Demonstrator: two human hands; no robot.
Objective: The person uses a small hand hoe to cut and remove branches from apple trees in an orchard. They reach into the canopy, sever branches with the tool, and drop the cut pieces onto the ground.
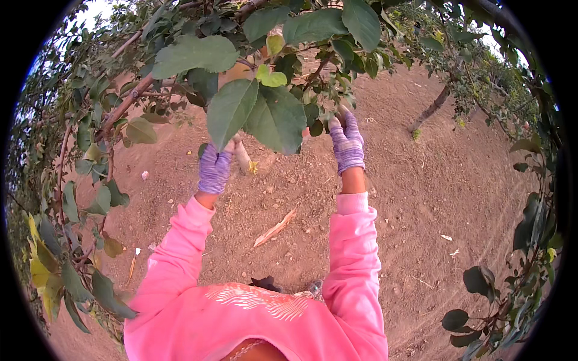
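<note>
My left hand [215,168], in a purple knitted glove with bare fingertips, is raised beneath large green leaves [232,106]. A leaf covers part of its fingers, so its grip is hidden. To the right, my right hand [348,143] wears a matching glove. Its fingers point up and stand apart at the lower edge of a cluster of small leaves [332,90]; whether they touch the leaves is unclear. A small reddish patch [306,132] shows between the leaves and the right hand, mostly covered.
A thick branch [128,101] crosses at left, with leafy shoots [101,198] hanging from it. More foliage [492,311] borders the right side. Behind my left hand rises a pale trunk [242,157]. A split wood piece [275,228] lies on bare soil [415,194]. Another trunk [431,108] stands farther off.
</note>
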